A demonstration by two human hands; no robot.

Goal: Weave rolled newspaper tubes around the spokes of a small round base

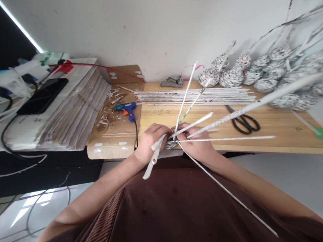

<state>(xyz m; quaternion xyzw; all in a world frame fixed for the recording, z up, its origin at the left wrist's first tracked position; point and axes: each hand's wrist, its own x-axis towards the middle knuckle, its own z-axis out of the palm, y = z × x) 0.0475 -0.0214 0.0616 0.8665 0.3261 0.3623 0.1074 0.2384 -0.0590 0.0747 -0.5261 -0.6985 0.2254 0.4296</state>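
Between my two hands, at the table's front edge, is a small woven paper piece (171, 144) with several rolled paper sticks (225, 139) fanning out of it. My left hand (153, 140) is closed on its left side, fingers curled around the woven part. A flattened paper strip (151, 164) hangs down beside that hand. On the other side, my right hand (197, 141) pinches the sticks near where they meet the weave. One long stick (228, 189) slants down to the right across the brown garment. The fingertips partly cover the woven part.
Many loose paper sticks (195, 95) lie along the table's back. Black scissors (244, 121) rest to the right, below several woven paper balls (265, 74). A blue glue gun (127, 110) sits on cardboard at left, near stacked paper (81, 109) with a black phone (43, 96) on top.
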